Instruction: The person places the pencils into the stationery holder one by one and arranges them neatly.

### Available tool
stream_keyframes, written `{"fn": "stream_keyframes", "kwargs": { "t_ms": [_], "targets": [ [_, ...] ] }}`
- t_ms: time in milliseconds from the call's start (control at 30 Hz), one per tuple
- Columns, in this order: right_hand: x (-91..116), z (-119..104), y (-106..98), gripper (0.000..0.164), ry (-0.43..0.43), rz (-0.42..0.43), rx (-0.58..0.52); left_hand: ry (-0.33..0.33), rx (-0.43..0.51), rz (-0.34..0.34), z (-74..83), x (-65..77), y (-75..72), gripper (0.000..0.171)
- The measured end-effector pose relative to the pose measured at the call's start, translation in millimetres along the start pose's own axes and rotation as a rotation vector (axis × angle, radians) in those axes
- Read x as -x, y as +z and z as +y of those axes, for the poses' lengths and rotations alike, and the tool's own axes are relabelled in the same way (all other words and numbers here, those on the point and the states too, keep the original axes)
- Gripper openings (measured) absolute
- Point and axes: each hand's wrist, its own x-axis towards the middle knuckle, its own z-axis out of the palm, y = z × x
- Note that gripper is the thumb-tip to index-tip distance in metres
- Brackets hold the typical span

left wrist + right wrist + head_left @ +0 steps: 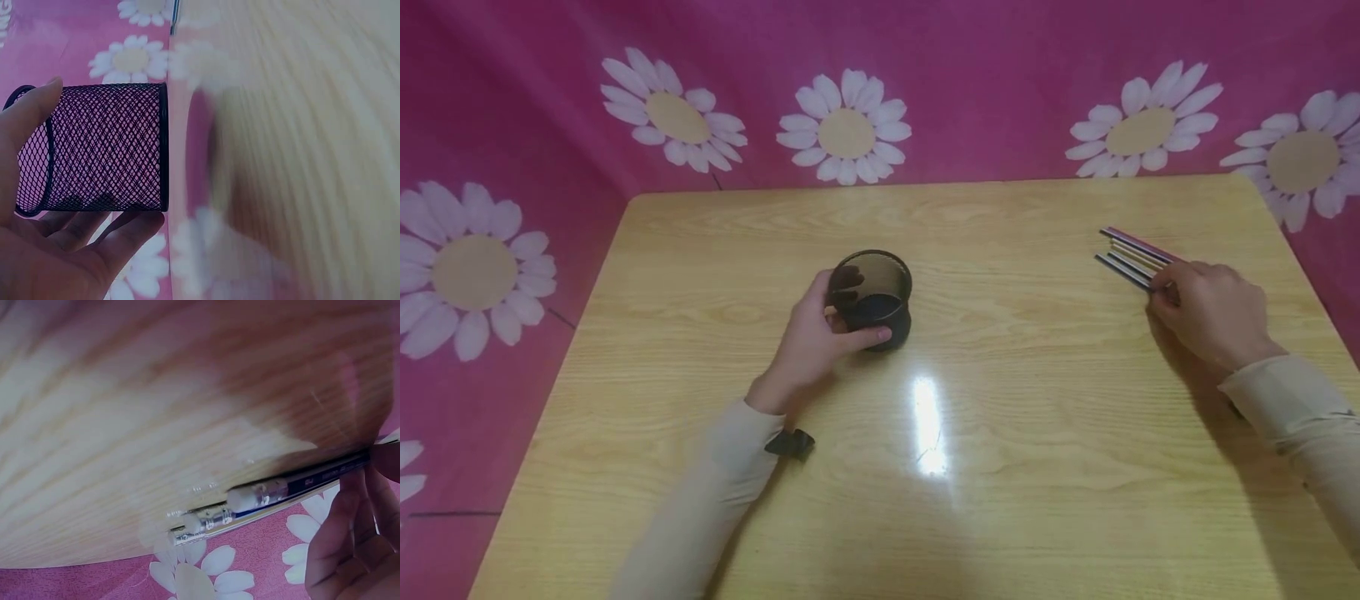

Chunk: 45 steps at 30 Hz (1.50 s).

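Note:
My left hand (808, 342) grips a black wire-mesh pencil cup (876, 287), its thumb along the near side and the fingers round the far side. Seen from the left wrist, the mesh cup (109, 147) is upright, with a narrow gap between its base and the table. At the right, my right hand (1217, 312) holds several pencils (1142, 244) in a loose bundle, pinched by one end. White erasers with silver bands tip these pencils (322, 476) in the right wrist view, and one has a dark blue barrel.
The light wood-grain table (737, 250) reaches back to a pink cloth (977, 92) printed with large daisies. A bright light reflection (929, 425) shows on the tabletop between the arms. A small black piece (792, 443) sticks out at the left cuff.

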Motion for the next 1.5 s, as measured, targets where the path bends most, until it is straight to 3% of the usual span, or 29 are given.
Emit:
{"fn": "stream_keyframes", "kwargs": {
  "t_ms": [267, 467, 667, 967, 1267, 1500],
  "targets": [
    [1, 0, 0, 0.016, 0.016, -0.024, -0.003, -0.031, -0.025, -0.071, 0.3, -9.9, 35.2, 0.087],
    [-1, 1, 0, 0.015, 0.02, -0.026, -0.003, -0.028, -0.049, -0.091, -0.1, -12.3, 48.0, 0.087],
    [-2, 0, 0, 0.015, 0.01, -0.007, -0.005, -0.016, -0.085, -0.086, -0.2, -11.7, 48.9, 0.088],
    [-4, 0, 0, 0.017, 0.008, -0.022, 0.001, 0.004, -0.065, -0.096, -3.1, -12.8, 48.6, 0.089],
    [-2, -6, -7, 0.017, -0.021, -0.049, -0.065, 0.001, -0.101, -0.099, -3.3, -15.8, 47.3, 0.089],
    [1, -29, -15, 0.013, -0.059, 0.064, -0.177, -0.008, -0.126, -0.104, -3.8, -16.4, 46.1, 0.088]
  ]
}}
